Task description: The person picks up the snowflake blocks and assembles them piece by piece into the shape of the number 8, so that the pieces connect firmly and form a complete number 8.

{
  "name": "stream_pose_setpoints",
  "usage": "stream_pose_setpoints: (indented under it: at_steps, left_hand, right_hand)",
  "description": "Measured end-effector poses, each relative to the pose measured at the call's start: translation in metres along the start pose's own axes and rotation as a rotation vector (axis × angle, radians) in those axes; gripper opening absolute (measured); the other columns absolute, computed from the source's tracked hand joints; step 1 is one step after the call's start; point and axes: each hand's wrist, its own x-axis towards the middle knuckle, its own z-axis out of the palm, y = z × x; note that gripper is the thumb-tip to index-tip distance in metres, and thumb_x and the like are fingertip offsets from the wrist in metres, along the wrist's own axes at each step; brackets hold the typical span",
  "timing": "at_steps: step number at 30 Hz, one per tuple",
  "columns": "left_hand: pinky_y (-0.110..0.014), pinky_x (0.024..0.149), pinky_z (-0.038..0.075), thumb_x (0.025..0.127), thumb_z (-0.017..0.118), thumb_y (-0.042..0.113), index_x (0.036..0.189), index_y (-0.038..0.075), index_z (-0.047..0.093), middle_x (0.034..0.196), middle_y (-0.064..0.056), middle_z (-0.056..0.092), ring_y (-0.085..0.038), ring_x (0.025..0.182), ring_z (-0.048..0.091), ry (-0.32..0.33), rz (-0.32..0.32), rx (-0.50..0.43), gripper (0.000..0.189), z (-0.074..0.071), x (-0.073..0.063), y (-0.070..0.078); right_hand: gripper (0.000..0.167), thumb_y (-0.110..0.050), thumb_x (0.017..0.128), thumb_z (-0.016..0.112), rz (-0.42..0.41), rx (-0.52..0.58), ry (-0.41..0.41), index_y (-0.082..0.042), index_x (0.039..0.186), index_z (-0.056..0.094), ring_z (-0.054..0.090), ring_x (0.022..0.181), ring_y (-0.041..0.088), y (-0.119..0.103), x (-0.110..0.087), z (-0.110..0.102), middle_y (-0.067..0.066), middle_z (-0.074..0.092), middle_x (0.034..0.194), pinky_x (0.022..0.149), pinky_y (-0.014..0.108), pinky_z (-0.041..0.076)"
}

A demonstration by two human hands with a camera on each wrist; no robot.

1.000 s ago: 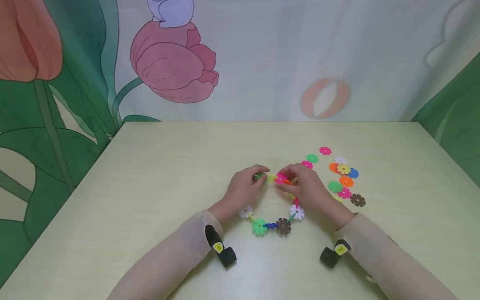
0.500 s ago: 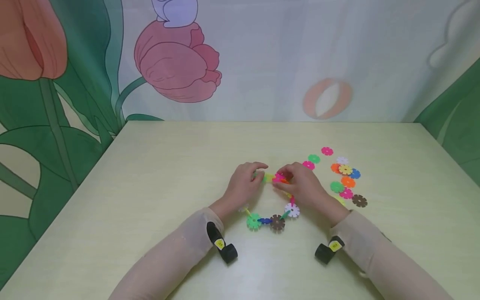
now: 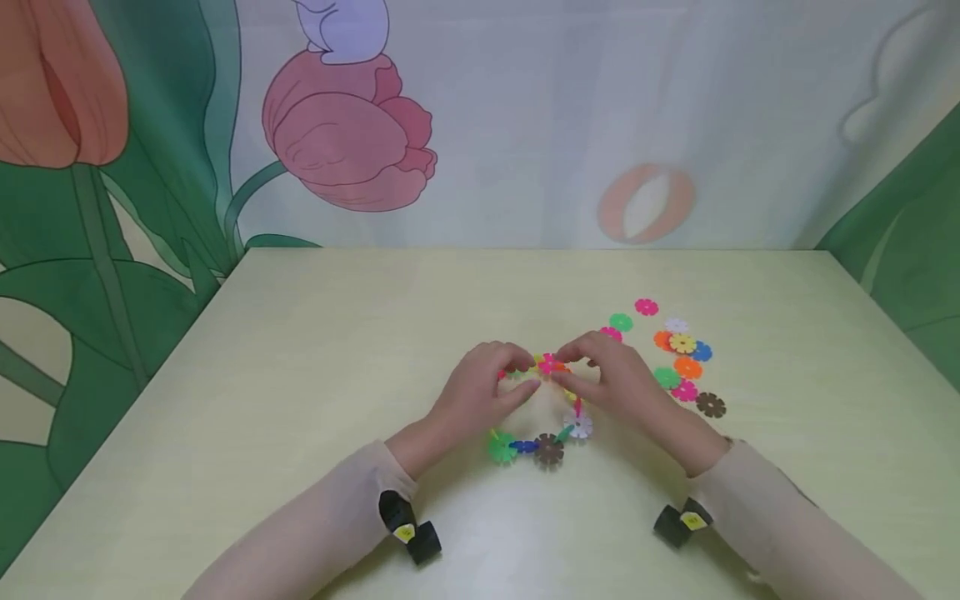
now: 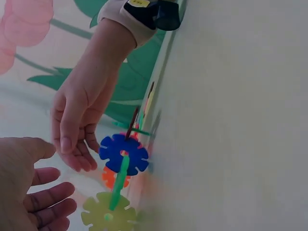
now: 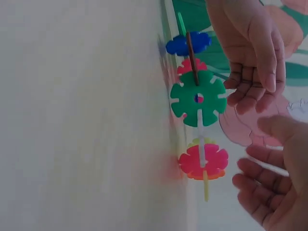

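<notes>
Slotted plastic flower discs are joined into a ring on the table. Along its near side are a light green disc (image 3: 502, 448), a brown disc (image 3: 549, 451) and a white disc (image 3: 578, 425). My left hand (image 3: 472, 392) hovers at the ring's far left, thumb and fingers spread apart. Opposite it, my right hand (image 3: 622, 375) hangs loosely by the pink disc (image 3: 548, 364) at the far side. Both wrist views show relaxed fingers with a gap to the linked discs, including a blue disc (image 4: 124, 154) and a green disc (image 5: 198, 98) standing upright.
Several loose flower discs lie right of the ring, among them an orange disc (image 3: 687, 367), a yellow disc (image 3: 682, 343) and a brown loose disc (image 3: 711, 405). Behind the pale table (image 3: 337, 333) hangs a printed flower curtain (image 3: 510, 125).
Both hands have loosened from the ring's far side, where they pinched discs earlier. The left hand's thumb and fingers have spread and its wrist has shifted left. The ring stays on the table.
</notes>
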Motion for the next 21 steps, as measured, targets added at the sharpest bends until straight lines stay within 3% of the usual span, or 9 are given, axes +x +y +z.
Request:
stream_pose_setpoints:
  at_steps: [7,12,15,21]
  left_hand:
    - [-0.031,0.086,0.049,0.084,0.074,0.022,0.098,0.005,0.066,0.097,-0.005,0.070,-0.019,0.091,0.063,-0.128,0.120,0.022,0.024,-0.002,-0.023,0.005]
    - [-0.031,0.086,0.047,0.082,0.076,0.023,0.099,0.007,0.067,0.096,-0.004,0.070,-0.018,0.092,0.061,-0.174,0.117,0.067,0.024,-0.001,-0.033,0.006]
    - [-0.032,0.086,0.046,0.081,0.077,0.025,0.097,0.011,0.069,0.093,0.000,0.070,-0.015,0.089,0.060,-0.197,0.109,0.137,0.023,0.000,-0.036,0.004]
    - [-0.031,0.085,0.045,0.082,0.076,0.024,0.088,0.015,0.074,0.085,0.006,0.070,-0.010,0.083,0.061,-0.201,0.167,0.213,0.011,0.002,-0.038,-0.002]
  right_hand:
    - [0.029,-0.023,0.079,0.078,-0.237,-0.044,-0.068,-0.011,0.104,0.068,0.061,0.102,0.018,-0.008,-0.026,-0.003,-0.002,0.068,0.104,0.085,0.037,0.054]
    - [0.033,-0.028,0.077,0.080,-0.307,-0.094,-0.098,-0.013,0.104,0.069,0.059,0.098,0.014,-0.009,-0.034,0.000,-0.003,0.068,0.102,0.083,0.035,0.052]
    - [0.038,-0.033,0.074,0.082,-0.375,-0.148,-0.088,-0.013,0.104,0.069,0.059,0.095,0.012,-0.008,-0.036,0.005,-0.004,0.068,0.101,0.083,0.035,0.051]
    - [0.042,-0.044,0.071,0.081,-0.512,-0.298,-0.005,-0.014,0.098,0.070,0.060,0.094,0.013,-0.009,-0.037,0.015,-0.006,0.068,0.096,0.089,0.039,0.047]
